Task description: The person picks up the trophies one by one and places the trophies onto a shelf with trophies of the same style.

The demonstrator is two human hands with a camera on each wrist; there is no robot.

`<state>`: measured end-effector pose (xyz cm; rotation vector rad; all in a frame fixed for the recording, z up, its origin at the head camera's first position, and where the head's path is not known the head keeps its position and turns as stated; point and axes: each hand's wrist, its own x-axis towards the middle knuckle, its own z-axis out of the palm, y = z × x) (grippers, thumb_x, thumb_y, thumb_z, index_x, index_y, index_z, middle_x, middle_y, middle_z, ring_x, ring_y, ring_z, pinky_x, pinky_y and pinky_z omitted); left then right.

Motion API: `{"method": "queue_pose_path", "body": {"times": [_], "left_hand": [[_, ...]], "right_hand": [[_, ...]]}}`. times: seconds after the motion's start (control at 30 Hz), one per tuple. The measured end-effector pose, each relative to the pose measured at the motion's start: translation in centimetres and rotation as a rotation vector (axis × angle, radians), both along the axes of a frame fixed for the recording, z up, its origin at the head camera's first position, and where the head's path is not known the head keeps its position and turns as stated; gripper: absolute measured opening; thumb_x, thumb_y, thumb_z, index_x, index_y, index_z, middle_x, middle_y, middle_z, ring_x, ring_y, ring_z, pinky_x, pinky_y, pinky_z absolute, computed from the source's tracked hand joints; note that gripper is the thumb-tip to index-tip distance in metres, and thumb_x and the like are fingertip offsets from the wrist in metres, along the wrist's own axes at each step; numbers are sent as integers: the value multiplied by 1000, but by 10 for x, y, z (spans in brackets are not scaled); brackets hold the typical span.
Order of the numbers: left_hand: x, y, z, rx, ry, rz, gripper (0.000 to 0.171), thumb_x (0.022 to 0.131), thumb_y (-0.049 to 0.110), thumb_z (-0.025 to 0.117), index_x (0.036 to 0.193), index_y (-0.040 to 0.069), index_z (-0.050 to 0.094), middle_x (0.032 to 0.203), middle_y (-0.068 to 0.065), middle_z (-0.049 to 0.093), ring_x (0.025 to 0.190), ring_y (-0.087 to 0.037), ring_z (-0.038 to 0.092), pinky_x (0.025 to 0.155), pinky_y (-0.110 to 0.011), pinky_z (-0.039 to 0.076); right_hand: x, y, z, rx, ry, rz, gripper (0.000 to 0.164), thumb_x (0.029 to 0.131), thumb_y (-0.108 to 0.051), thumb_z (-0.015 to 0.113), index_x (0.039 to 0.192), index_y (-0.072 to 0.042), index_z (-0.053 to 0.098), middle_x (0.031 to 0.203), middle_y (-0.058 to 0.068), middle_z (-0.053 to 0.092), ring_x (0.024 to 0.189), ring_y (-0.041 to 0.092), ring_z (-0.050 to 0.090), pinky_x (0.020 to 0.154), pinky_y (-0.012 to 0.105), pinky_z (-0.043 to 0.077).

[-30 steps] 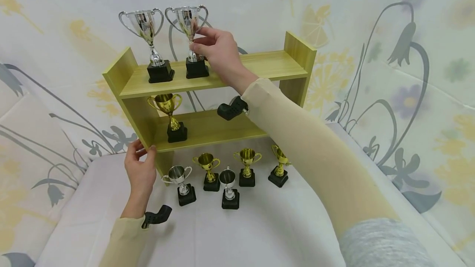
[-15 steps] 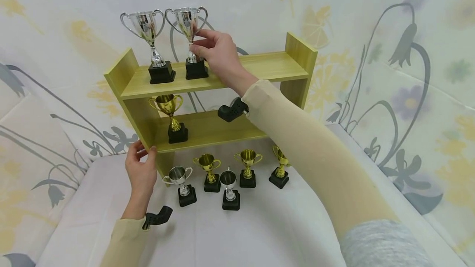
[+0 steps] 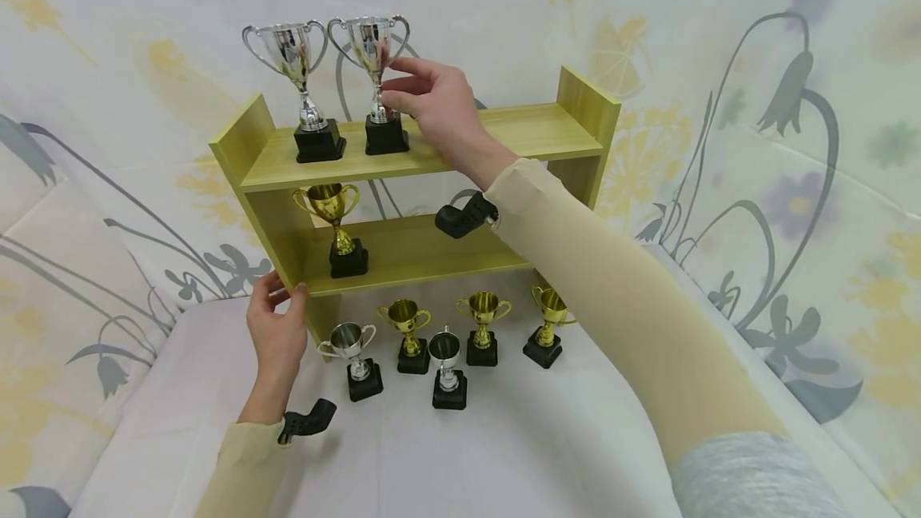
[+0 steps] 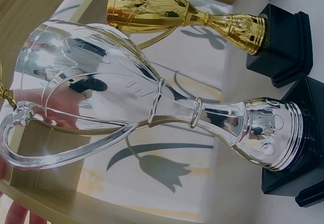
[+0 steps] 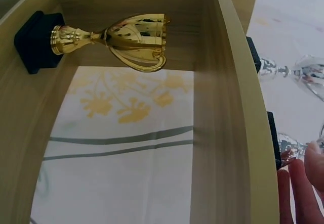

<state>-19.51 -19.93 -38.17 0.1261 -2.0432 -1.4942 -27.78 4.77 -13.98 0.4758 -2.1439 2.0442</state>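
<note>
My right hand (image 3: pixel 449 106) is at the right silver trophy (image 3: pixel 372 46) on the top shelf. The thumb tip is just right of its stem, with the fingers behind; the right wrist view shows these fingers (image 5: pixel 298 188) nearly straight beside it. The trophy's black base (image 3: pixel 387 135) sits on the board. To its left stands another silver trophy (image 3: pixel 291 50). A gold trophy (image 3: pixel 329 202) stands on the middle shelf. My left hand (image 3: pixel 277 334) grips the wooden shelf unit (image 3: pixel 432 162) at its lower left corner, thumb in front, fingers behind the side panel.
On the white tablecloth (image 3: pixel 504 454) before the shelf stand two smaller silver trophies, one left (image 3: pixel 348 342) and one in the middle (image 3: pixel 446 350), among three gold trophies (image 3: pixel 484 306). A floral cloth (image 3: pixel 719 142) hangs behind. The unit's right panel (image 3: pixel 590 106) rises at the board's end.
My right hand has drawn slightly right, its thumb coming off the trophy's stem. Both top trophies stay in place on the board. The left hand keeps its grip; the view shifts a little.
</note>
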Motion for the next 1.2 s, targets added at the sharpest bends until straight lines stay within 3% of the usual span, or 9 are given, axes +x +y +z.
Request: {"method": "queue_pose_path", "body": {"times": [0.5,0.77,1.2], "left_hand": [[-1,-2,-2,3,-2,13,37,99,17,58,133,5,57,117,-5,56,101,-8,51,83,-23,50],[-1,-2,-3,2,-1,-6,36,98,15,58,133,5,57,114,-1,55,100,-7,51,84,-25,49],[-4,-2,-3,15,17,-17,35,98,13,59,132,5,58,111,3,54,100,-7,51,80,-20,48]], "right_hand": [[13,10,3,49,26,-22,49,89,-8,74,136,-11,62,115,6,71,109,8,63,96,19,43],[19,21,-1,16,4,-20,46,90,-7,73,135,-10,63,118,8,70,109,11,63,92,21,46],[35,36,-9,-51,81,16,40,90,-4,72,129,-4,65,119,14,69,108,14,64,93,23,48]]}}
